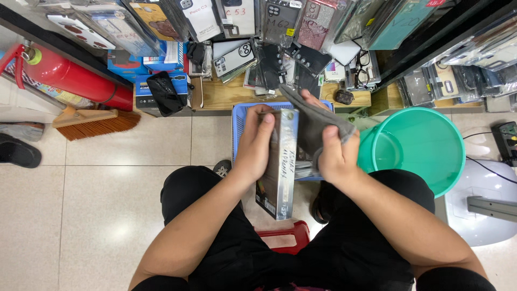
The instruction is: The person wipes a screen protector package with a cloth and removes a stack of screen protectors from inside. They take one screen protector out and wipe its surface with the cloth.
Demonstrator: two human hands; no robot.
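My left hand grips a long flat packaged phone case in clear wrap, held on edge between my knees. My right hand holds a grey cloth bunched against the package's right side. Both hands are over a blue plastic basket on the floor. I sit on a red stool, partly hidden by my legs.
A teal bucket stands at the right, next to a white device. Shelves with several packaged phone cases run along the top. A red fire extinguisher, a broom and a black shoe lie at the left.
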